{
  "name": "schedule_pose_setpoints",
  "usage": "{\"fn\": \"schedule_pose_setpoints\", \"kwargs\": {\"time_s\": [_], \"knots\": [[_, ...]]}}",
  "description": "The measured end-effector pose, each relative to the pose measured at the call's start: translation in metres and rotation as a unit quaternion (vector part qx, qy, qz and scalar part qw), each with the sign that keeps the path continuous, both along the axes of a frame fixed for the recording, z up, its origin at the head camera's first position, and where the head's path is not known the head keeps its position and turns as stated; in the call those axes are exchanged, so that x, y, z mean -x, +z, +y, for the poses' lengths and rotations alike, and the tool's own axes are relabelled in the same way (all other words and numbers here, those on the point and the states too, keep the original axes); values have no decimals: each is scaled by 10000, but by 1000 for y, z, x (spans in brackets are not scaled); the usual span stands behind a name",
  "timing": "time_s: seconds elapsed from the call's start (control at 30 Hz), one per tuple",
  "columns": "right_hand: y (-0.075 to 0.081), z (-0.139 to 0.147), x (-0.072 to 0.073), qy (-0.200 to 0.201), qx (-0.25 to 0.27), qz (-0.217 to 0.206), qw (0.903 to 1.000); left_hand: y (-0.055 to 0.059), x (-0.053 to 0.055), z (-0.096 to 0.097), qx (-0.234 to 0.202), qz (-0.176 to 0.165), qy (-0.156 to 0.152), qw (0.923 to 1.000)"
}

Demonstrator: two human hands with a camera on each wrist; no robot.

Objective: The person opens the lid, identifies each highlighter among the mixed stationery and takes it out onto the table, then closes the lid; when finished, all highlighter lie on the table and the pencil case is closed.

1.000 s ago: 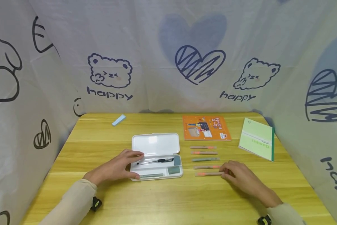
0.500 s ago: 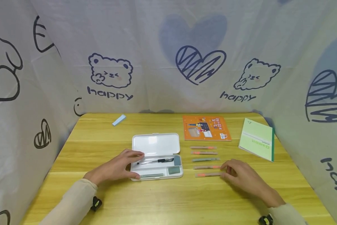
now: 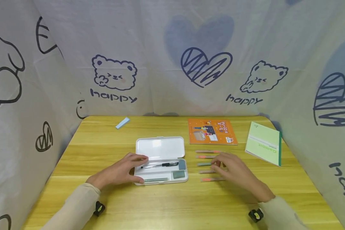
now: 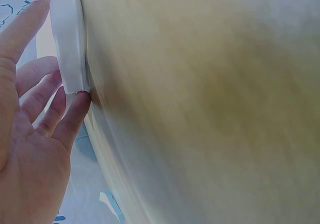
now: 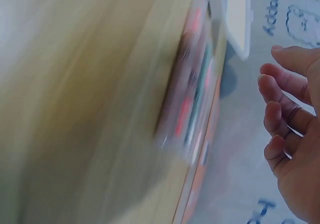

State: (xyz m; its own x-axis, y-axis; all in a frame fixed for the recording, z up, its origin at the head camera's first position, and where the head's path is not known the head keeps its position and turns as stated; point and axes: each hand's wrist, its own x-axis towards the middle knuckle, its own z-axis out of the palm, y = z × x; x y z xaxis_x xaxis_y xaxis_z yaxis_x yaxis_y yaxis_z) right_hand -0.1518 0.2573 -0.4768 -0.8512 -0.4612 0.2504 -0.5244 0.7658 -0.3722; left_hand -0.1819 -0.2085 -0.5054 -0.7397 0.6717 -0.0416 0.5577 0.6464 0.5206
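Observation:
An open white pencil case [image 3: 160,148] lies on the wooden table, its lid folded back. It holds a black-capped clear pen [image 3: 160,165], a slim green stick [image 3: 156,180] and a grey-green block [image 3: 178,174]. My left hand [image 3: 119,169] grips its left end, thumb at the front corner and fingers toward the hinge; the left wrist view shows the fingertips on the white edge. To the right lie several slim pen-like sticks in clear wrapping, brown-and-orange ones [image 3: 208,180] and a green one [image 3: 204,164]. Over their right ends hovers my right hand [image 3: 237,169], fingers loosely bent, holding nothing.
Behind the sticks lies an orange picture booklet [image 3: 212,131]. A pale green notebook [image 3: 263,143] sits at the right. Near the far left edge is a light blue strip [image 3: 122,123]. Printed white cloth [image 3: 158,105] hangs around the table's back and sides.
My right hand has moved left and away from me, from the right ends of the nearest sticks to above the green one. My left hand stays on the pencil case.

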Motion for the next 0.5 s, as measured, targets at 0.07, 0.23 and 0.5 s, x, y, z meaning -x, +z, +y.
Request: {"fn": "schedule_pose_setpoints", "kwargs": {"time_s": [0.07, 0.23, 0.5], "knots": [[2, -15, 3, 126, -43, 31, 9999, 0, 0, 0, -12, -2, 3, 10000], [6, -50, 10, 496, -71, 201, 9985, 0, -1, 0, -16, -34, -16, 10000], [5, -93, 17, 794, -411, 18, 9960, 0, 0, 0, -24, -19, 5, 10000]]}}
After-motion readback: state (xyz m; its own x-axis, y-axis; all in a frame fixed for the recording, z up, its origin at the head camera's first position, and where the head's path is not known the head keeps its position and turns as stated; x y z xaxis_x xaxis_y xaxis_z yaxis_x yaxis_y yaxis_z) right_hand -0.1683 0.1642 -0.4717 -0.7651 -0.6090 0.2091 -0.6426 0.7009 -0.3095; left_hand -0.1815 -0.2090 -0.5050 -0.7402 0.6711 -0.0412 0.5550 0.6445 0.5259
